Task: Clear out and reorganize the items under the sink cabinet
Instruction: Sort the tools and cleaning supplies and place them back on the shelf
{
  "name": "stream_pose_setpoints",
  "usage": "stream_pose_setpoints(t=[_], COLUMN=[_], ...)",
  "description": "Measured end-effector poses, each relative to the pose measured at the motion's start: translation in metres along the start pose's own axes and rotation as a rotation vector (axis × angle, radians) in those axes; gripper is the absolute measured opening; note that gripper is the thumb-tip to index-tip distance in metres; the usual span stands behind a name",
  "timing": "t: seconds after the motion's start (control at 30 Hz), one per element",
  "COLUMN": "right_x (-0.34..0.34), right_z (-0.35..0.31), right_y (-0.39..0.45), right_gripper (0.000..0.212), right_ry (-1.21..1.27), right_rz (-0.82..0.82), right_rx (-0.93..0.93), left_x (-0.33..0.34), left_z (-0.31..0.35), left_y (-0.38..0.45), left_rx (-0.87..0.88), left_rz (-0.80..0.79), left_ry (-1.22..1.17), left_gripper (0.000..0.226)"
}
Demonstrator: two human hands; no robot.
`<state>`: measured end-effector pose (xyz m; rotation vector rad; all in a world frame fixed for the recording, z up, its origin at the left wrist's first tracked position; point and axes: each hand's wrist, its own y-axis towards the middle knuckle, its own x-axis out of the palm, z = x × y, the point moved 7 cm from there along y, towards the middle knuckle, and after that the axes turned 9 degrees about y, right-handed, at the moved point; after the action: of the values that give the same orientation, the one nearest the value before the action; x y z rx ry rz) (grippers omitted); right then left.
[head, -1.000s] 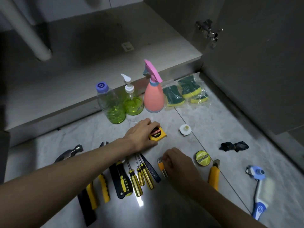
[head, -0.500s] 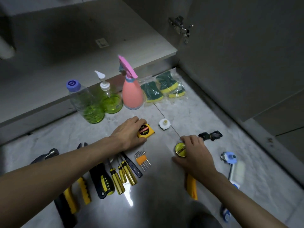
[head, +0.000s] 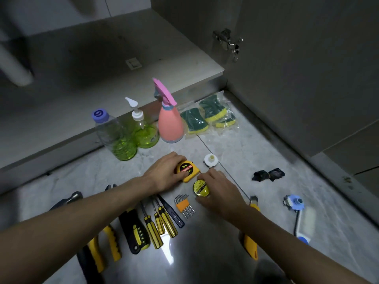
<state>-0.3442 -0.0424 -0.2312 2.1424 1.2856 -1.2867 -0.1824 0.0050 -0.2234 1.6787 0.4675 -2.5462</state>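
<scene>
Near the middle of the frame, the left hand (head: 164, 175) gripped the yellow tape measure (head: 188, 170) on the marble floor (head: 256, 144), fingers curled over its far edge and thumb against its near side. Just to its lower right, the right hand (head: 220, 194) held the round yellow-green tape roll (head: 200, 188), fingers curled round its right rim; roll and tape measure lay almost touching. Below them, toward the lower centre, lay the hex key set (head: 183, 204) in its orange holder, then the screwdrivers (head: 160, 220) and pliers (head: 106, 240) in a row toward the lower left. A yellow utility knife (head: 251, 242) showed from under the right forearm. Along the cabinet's edge in the upper middle stood a clear bottle (head: 114, 136), a pump bottle (head: 143, 130) and a pink spray bottle (head: 170, 121), with bagged sponges (head: 209, 115) to their right. The cabinet shelf (head: 102, 83) lay in the upper left.
</scene>
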Motion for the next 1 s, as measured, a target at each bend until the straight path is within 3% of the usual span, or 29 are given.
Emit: stream_pose_setpoints(t=[0.13,0.27,0.4,0.47,0.53,0.63,0.7,0.83,1.0], right_x=[-0.014,-0.047,-0.044,-0.037,-0.031,-0.036,-0.044,-0.06,-0.056], right_z=[0.008,0.045,0.074,0.078,0.077,0.069,0.068,0.071,0.088], right_y=[-0.015,-0.058,-0.098,-0.111,-0.116,-0.109,-0.097,-0.075,-0.063], right_gripper=[0.058,0.02,0.04,0.064,0.073,0.046,0.041,0.011,0.02], right_ry=[0.066,-0.059,-0.349,-0.355,-0.285,-0.017,0.136,0.251,0.407], right_rz=[0.048,0.149,0.01,-0.055,-0.085,-0.047,-0.023,-0.017,0.022], right_rx=[0.016,0.167,0.407,0.458,0.46,0.447,0.462,0.43,0.455], left_x=[0.001,0.0,-0.003,-0.002,0.002,0.005,0.0,-0.013,-0.004], left_z=[0.001,0.007,0.018,0.021,0.024,0.022,0.021,0.04,0.071], left_y=[0.0,-0.003,-0.003,-0.002,0.0,0.0,0.002,0.02,0.054], left_rx=[-0.028,-0.01,0.075,0.099,0.108,0.095,0.078,0.135,0.193], left_rz=[0.009,0.057,0.097,0.084,0.043,-0.009,0.005,0.048,-0.084], left_ry=[0.022,0.117,0.183,0.21,0.222,0.226,0.203,0.139,0.174], left_gripper=[0.041,0.049,0.055,0.052,0.05,0.05,0.053,0.053,0.051])
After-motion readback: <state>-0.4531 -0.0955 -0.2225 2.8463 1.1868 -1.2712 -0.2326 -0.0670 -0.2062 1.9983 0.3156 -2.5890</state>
